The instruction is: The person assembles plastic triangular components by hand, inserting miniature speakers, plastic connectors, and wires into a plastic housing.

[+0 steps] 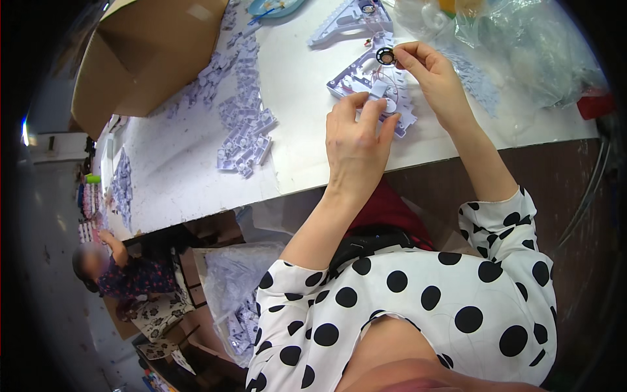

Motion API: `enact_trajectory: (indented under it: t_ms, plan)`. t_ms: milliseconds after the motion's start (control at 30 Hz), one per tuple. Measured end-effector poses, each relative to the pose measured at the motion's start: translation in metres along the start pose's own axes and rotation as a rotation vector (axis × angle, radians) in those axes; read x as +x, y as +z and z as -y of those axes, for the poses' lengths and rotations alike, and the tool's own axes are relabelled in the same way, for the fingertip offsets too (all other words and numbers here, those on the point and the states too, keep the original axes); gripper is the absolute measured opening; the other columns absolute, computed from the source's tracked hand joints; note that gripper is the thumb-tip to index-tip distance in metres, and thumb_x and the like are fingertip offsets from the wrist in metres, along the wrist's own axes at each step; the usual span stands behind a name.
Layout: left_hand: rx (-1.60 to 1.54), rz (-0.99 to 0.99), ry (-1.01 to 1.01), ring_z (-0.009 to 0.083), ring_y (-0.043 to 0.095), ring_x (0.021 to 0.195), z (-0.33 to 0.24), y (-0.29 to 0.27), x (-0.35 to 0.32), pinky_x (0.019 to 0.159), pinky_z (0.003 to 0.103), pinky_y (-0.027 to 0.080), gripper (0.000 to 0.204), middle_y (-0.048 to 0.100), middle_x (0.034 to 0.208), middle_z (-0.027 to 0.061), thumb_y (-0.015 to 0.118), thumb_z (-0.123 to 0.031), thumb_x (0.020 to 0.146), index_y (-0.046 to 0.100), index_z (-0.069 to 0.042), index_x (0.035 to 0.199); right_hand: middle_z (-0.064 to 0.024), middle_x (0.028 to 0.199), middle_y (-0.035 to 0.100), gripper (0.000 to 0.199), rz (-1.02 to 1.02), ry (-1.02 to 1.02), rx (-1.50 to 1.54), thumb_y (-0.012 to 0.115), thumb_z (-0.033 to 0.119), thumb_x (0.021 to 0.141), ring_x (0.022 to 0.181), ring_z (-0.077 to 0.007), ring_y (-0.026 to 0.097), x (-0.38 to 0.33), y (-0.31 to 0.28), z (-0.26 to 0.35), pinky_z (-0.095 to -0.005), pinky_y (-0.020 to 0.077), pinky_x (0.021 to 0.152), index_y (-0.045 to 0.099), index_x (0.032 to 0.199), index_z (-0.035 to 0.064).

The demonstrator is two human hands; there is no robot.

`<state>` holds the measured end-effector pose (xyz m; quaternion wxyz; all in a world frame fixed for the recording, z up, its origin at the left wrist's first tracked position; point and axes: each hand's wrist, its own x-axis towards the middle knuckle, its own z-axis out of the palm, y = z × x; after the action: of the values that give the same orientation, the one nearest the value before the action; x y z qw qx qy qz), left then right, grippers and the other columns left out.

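Observation:
A round black-rimmed speaker (385,57) is pinched at its edge between the thumb and fingers of my right hand (434,75). It is raised over a lavender plastic housing half (353,73), which lies on the table with its inside up. Thin red wires (396,80) loop across the housing. My left hand (358,134) grips the near part of the housing, its fingers bent over the edge and partly hiding it. Beside the left fingertips sits a pale rounded part (390,104) in the housing. Farther off lies a second lavender housing (353,25) holding a round part.
Several small lavender plastic parts (245,134) lie piled on the white table (294,130) to the left. Behind them stands a cardboard box (153,59). Clear plastic bags (522,52) fill the far right. A co-worker (130,271) sits at the lower left, near a bag-lined container (238,287).

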<state>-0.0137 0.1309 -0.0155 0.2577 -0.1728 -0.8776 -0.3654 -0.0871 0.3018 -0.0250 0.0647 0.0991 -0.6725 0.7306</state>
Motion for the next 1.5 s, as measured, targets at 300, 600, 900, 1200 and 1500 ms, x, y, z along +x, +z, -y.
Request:
enact_trajectory:
  t_ms: [300,600,900,1200,1500]
  plan:
    - [0.216,0.051,0.007,0.0354,0.068,0.095,-0.001,-0.023,-0.007,0.081,0.041,0.056,0.021,0.065,0.112,0.017,0.08,-0.008,0.083,0.07,-0.003,0.101,-0.0043,0.101,0.072,0.024,-0.043,0.1,0.005,0.064,0.02,0.101,0.099,-0.0103,0.063,-0.043,0.021,-0.01,-0.0255,0.0475,0.091,0.068,0.109,-0.0022]
    - [0.071,-0.032,-0.036,0.0295,0.069,0.1,0.013,-0.033,-0.025,0.08,0.037,0.057,0.021,0.065,0.116,0.0174,0.081,-0.004,0.082,0.073,-0.006,0.102,-0.0057,0.099,0.073,0.021,-0.137,0.023,-0.012,0.064,0.018,0.101,0.1,-0.0128,0.062,-0.057,0.037,-0.006,-0.0275,0.0469,0.092,0.068,0.105,-0.0021]
    - [0.081,-0.049,-0.062,0.0304,0.069,0.101,0.018,-0.03,-0.027,0.081,0.038,0.056,0.025,0.066,0.115,0.0157,0.086,-0.009,0.079,0.075,-0.006,0.102,-0.005,0.098,0.073,0.02,-0.118,0.067,-0.07,0.065,0.018,0.1,0.097,-0.0117,0.063,-0.062,0.038,-0.005,-0.0279,0.0471,0.089,0.068,0.107,-0.0011]
    - [0.215,-0.005,0.06,0.0366,0.062,0.109,0.027,-0.031,-0.021,0.089,0.044,0.053,0.026,0.065,0.112,0.0186,0.079,-0.011,0.085,0.071,-0.001,0.106,-0.0028,0.09,0.07,0.012,-0.061,-0.609,-0.741,0.075,0.016,0.087,0.087,-0.0228,0.062,-0.024,0.043,0.009,-0.0351,0.0489,0.079,0.074,0.095,0.0078]
    - [-0.011,-0.042,-0.214,0.0341,0.067,0.107,0.017,-0.034,-0.015,0.09,0.041,0.055,0.028,0.066,0.119,0.019,0.077,-0.013,0.09,0.07,-0.002,0.114,-0.0032,0.094,0.07,0.018,0.086,-0.578,-0.916,0.075,0.021,0.086,0.093,-0.0247,0.063,-0.004,0.025,0.013,-0.0378,0.0501,0.084,0.076,0.1,0.0099]
